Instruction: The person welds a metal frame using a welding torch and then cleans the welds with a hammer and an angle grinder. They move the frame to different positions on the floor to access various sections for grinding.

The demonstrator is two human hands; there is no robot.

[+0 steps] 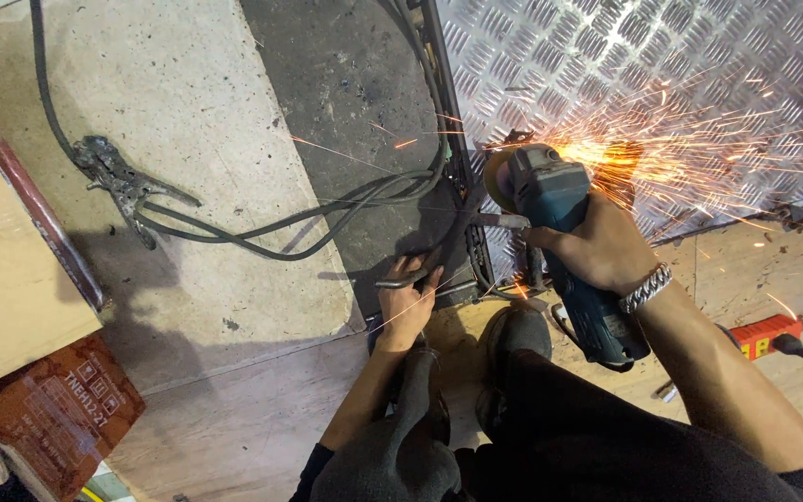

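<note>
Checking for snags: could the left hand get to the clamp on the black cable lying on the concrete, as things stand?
Probably yes: the left hand grips a thin metal rod, but open concrete lies between it and the clamp; only looped cable crosses.

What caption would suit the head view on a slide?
Right hand runs a blue angle grinder on the checker plate; left hand holds a bent rod.

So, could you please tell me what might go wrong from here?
Sparks spray across the checker plate from the angle grinder, and both hands are bare. The left hand grips a thin rod near the disc. Loose cables lie close by.
</note>
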